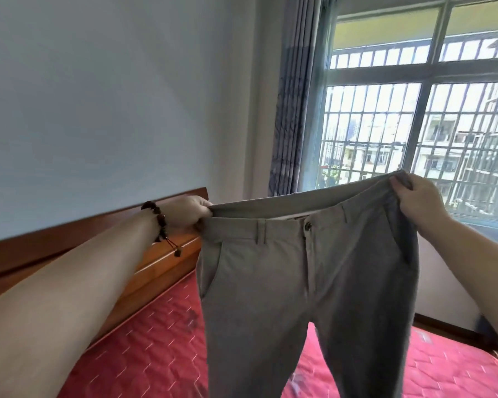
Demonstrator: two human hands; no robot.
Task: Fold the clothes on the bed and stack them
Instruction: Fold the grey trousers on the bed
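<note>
I hold a pair of grey trousers (305, 282) up in the air above the bed (156, 349). My left hand (189, 212) grips one end of the waistband, my right hand (417, 196) pinches the other, stretching it wide, the right end higher than the left. The trousers hang lengthwise straight down, waist up, legs pointing to the red mattress, buttoned front facing me. A bead bracelet (158, 221) circles my left wrist.

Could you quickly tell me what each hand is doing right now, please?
Left hand: grips one end of the waistband of the grey trousers, held up above the bed.
Right hand: pinches the other end of the waistband.
</note>
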